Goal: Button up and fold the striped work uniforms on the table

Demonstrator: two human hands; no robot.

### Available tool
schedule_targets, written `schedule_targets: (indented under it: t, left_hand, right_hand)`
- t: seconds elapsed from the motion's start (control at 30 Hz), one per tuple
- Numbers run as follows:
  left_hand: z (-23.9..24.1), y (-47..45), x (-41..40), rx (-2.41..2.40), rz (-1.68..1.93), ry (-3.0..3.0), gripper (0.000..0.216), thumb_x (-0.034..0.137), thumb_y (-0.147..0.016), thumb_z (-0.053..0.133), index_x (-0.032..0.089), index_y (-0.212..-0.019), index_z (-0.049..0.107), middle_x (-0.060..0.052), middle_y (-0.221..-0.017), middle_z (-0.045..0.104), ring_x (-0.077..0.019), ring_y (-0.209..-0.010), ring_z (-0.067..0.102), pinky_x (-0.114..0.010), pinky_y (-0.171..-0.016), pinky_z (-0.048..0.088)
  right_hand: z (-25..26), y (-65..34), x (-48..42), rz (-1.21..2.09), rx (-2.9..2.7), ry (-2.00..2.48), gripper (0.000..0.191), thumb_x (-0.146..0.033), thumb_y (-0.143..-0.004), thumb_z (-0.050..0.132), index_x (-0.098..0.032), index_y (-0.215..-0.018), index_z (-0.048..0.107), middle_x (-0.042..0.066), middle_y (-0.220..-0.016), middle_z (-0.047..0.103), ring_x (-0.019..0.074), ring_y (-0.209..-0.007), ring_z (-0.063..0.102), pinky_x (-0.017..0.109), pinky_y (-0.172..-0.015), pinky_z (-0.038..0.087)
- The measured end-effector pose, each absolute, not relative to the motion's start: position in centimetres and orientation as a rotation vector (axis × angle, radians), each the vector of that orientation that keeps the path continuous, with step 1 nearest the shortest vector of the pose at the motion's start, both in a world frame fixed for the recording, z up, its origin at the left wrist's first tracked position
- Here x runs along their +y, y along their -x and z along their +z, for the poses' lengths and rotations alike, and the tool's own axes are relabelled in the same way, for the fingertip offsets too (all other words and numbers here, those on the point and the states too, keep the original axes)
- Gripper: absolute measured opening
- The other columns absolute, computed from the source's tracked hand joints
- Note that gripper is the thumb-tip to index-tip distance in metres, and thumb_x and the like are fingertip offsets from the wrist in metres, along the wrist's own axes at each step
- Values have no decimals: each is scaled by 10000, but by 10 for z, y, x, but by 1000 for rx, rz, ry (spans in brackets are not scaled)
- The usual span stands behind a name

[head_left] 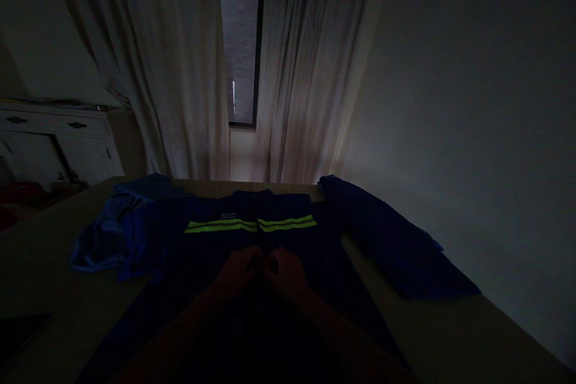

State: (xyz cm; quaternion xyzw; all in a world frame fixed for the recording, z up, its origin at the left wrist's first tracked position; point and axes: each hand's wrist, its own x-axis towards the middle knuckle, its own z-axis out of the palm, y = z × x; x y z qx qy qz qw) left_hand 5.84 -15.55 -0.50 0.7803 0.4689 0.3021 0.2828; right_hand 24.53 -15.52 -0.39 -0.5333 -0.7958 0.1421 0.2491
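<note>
Head view: pale print (228, 215) on the jacket (202, 252) is unreadable.

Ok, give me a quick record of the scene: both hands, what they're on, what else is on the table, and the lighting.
left hand: fingers curled, on the jacket at its front closure, below the stripes
right hand: same spot, close beside the left hand
grip: too dim to tell
jacket: dark blue, laid flat on the table, front up
left of it: crumpled garment, lighter blue
right of it: folded garment, dark blue
behind: curtains, window, cabinet
lighting: very dim
</note>
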Motion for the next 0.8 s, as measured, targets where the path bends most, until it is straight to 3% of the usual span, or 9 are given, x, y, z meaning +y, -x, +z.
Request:
schedule_targets:
  t: [0.3, 0.5, 0.8]
  left_hand:
    - [-4, -63, -158, 1446, 741, -2170, 88, 216, -915, 512, 211, -883, 594, -18, -862, 697, -169, -781, 643, -273, -705, 420]
    - [-6, -60, -156, 1493, 727, -2256, 88, 146, -861, 539, 206, -842, 600, -26, -887, 654, -176, -846, 613, -289, -773, 430]
    - [-5, -58, -158, 1467, 517, -2615, 105, 202, -918, 555, 217, -837, 620, -54, -938, 661, -215, -938, 613, -332, -837, 428]
  right_hand:
    - [-6, -245, -158, 309, -2152, 1368, 171, -306, -973, 577, -216, -877, 687, 28, -883, 696, 160, -803, 636, 260, -719, 411]
    - [-8, -246, -155, 386, -2146, 1366, 95, -254, -939, 621, -205, -949, 702, 37, -951, 720, 177, -872, 658, 267, -775, 427]
    - [-2, -249, -154, 446, -2174, 1360, 109, -244, -901, 631, -219, -960, 718, 40, -958, 728, 180, -853, 661, 267, -765, 449]
